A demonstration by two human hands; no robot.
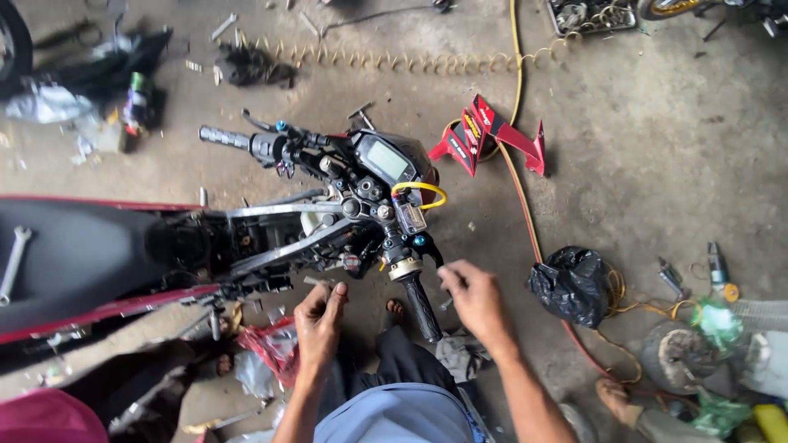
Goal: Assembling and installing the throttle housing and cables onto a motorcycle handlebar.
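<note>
Left hand (318, 316) pinching a small metal bit (315, 281), right hand (474, 297) loosely curled, empty, beside the handlebar grip (420, 307), both near for easy reach.

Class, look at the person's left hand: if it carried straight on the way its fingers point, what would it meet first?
Probably the motorcycle's frame rail just above the left hand, though depth is unclear.

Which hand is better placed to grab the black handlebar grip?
Right, probably. The right hand is open beside the black rubber handlebar grip; the left hand pinches a small metal part.
</note>
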